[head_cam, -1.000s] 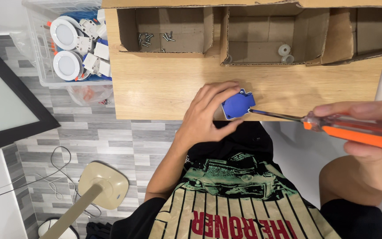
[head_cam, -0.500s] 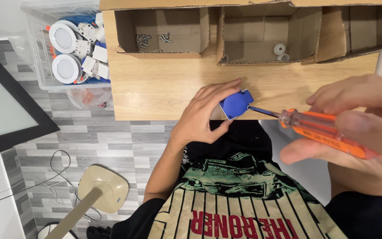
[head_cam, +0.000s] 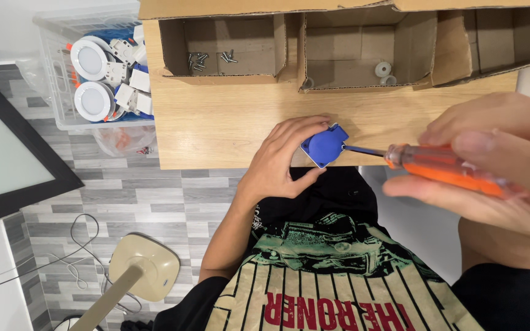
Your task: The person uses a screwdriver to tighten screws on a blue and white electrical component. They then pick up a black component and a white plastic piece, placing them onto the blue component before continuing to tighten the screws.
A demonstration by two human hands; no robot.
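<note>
My left hand (head_cam: 280, 162) grips a small blue plastic part (head_cam: 324, 146) at the near edge of the wooden table (head_cam: 216, 116). My right hand (head_cam: 498, 165), close to the camera, is closed around an orange-handled screwdriver (head_cam: 443, 171). The screwdriver's metal shaft points left, and its tip touches the right side of the blue part.
Open cardboard boxes line the table's far side; one holds several screws (head_cam: 210, 58), another holds small white round parts (head_cam: 384, 70). A clear plastic bin (head_cam: 102, 73) with white round fittings stands on the left. A black-framed panel (head_cam: 7, 159) and a beige stand (head_cam: 142, 270) are on the floor.
My right hand and the screwdriver have moved left, bringing the tip against the blue part. My left hand has kept its grip on the part at the table edge.
</note>
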